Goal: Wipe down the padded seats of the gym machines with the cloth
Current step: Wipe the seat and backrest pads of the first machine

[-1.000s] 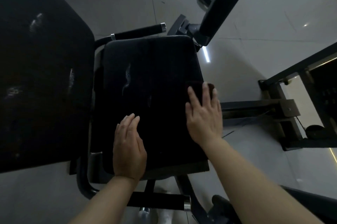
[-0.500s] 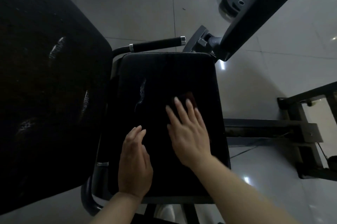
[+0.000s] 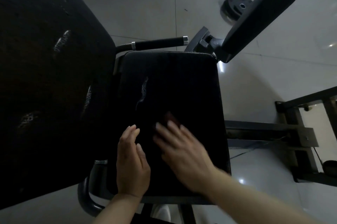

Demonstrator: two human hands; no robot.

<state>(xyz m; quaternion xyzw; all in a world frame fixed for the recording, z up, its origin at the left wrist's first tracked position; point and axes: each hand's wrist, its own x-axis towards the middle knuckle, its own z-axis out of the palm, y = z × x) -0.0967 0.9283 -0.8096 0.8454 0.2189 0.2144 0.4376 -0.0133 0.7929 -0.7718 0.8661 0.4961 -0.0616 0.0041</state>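
On the far left, the backrest (image 3: pixel 45 77) is untouched. Your left hand (image 3: pixel 132 161) lies flat on the seat (image 3: pixel 173 81), fingers together, holding nothing. Right hand (image 3: pixel 182 149), blurred, presses the dark cloth (image 3: pixel 171 118) mid-seat, fingers spread. Wiping's underway; next, prob. sweep toward the far edge.
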